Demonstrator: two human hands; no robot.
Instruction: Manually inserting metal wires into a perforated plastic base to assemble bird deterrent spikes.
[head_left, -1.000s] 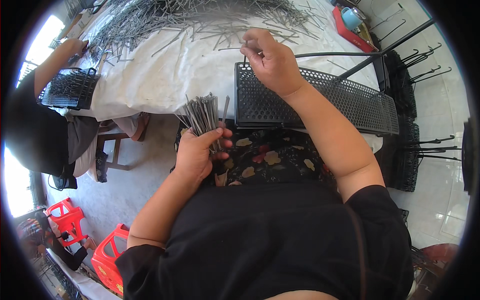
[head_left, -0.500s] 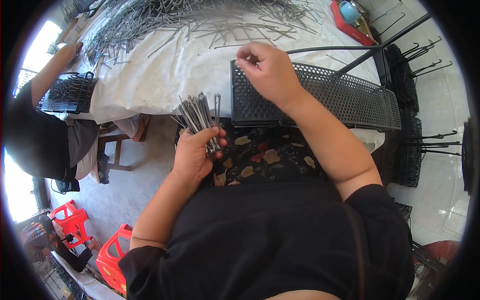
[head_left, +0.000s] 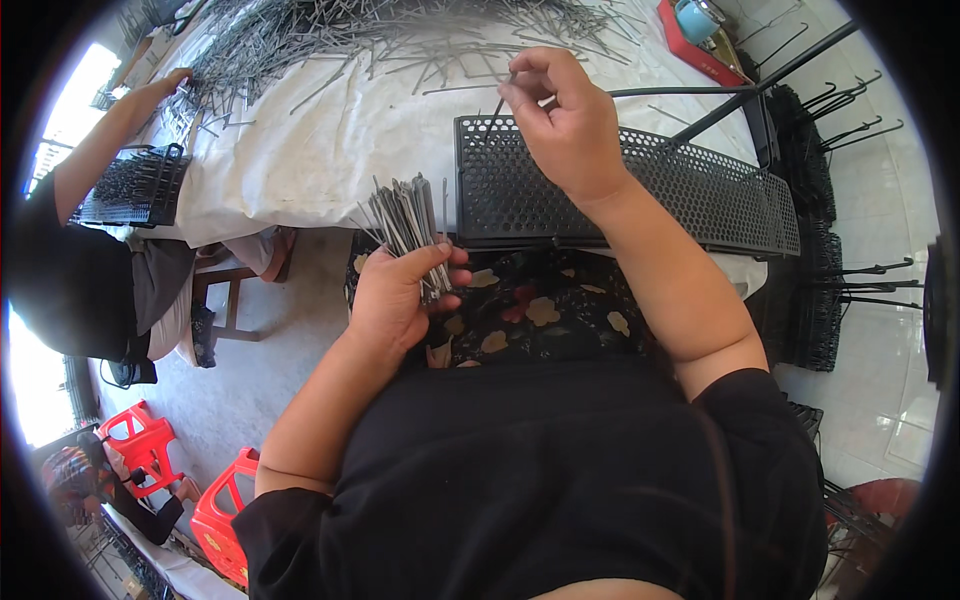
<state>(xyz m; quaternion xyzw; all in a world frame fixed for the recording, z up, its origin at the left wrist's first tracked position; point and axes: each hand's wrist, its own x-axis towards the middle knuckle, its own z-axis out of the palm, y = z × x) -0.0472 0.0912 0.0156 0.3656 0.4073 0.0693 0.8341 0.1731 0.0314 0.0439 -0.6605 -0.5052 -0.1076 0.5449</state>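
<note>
My left hand (head_left: 395,290) is closed around a bundle of thin grey metal rods (head_left: 405,212), their tops fanned upward over my lap. My right hand (head_left: 570,125) pinches the upper end of one thin dark rod (head_left: 495,121) between thumb and fingertips. That rod points down at the far left corner of a black perforated metal rack (head_left: 640,190). Whether its lower end sits in a hole is too small to tell. The rack lies along the near edge of the table, right of the bundle.
A white-covered table (head_left: 330,130) carries a large heap of loose rods (head_left: 300,45). A black bar (head_left: 760,90) crosses at the right. A red tray (head_left: 695,45) holds a light-blue cup (head_left: 698,18). At the left, a co-worker's hand (head_left: 175,82) reaches the heap, near another rack (head_left: 135,185).
My right hand has moved up and slightly right, and a thin rod now shows in its pinch. The bundle in my left hand is slightly turned. The co-worker's hand has moved toward the heap.
</note>
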